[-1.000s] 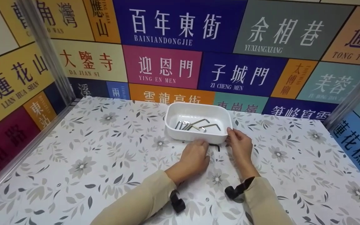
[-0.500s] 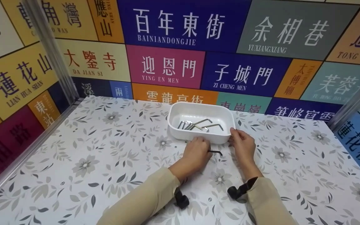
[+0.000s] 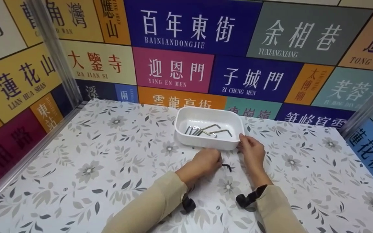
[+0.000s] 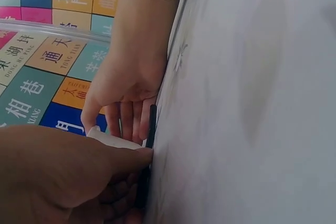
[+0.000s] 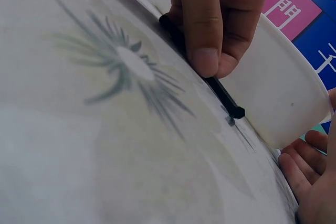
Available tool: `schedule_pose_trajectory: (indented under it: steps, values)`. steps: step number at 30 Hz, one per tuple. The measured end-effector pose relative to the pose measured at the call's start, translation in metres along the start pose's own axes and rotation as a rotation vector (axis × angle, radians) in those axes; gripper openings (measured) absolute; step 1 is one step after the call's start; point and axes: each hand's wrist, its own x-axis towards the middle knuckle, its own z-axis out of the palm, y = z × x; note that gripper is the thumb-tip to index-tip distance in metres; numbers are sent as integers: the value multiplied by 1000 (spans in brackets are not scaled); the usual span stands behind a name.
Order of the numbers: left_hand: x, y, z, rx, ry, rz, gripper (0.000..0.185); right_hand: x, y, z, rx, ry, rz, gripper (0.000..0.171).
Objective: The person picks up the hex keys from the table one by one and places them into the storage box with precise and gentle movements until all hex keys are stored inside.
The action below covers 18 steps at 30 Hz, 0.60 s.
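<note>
In front of the white plastic tub [image 3: 202, 142], my left hand [image 3: 202, 163] pinches a black hex key [image 3: 228, 167] low over the tabletop. Its bent end sticks out to the right in the head view. Seen from the right wrist, the black key [image 5: 223, 95] slants downward between thumb and fingers, and one end shows a six-sided tip. My right hand [image 3: 252, 152] grips the tub's near right corner, with the thumb at the rim. Inside the tub lie several silvery bolts [image 3: 193, 130] and brassy hex keys [image 3: 220, 131], partly overlapping.
A table with a floral cover [image 3: 86, 194] extends around both arms. Behind it stands a wall of coloured sign panels [image 3: 173, 69], close to the tub's far side. Clear-edged corner posts [image 3: 57, 55] rise at the left and right.
My left hand has drawn slightly toward me from the tub's front wall, bringing the black hex key along and turning its bent end. My right hand stays on the tub's corner.
</note>
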Motion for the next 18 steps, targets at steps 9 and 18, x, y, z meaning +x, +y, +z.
schedule_pose_trajectory:
  steps: [9,18]
  values:
    - [-2,1,-2,-59,-27,10,13,1,3,0,-19,15,-23,49]
    - [0,-6,-6,-227,-60,-6,13,-1,3,0,-19,-10,-50,51]
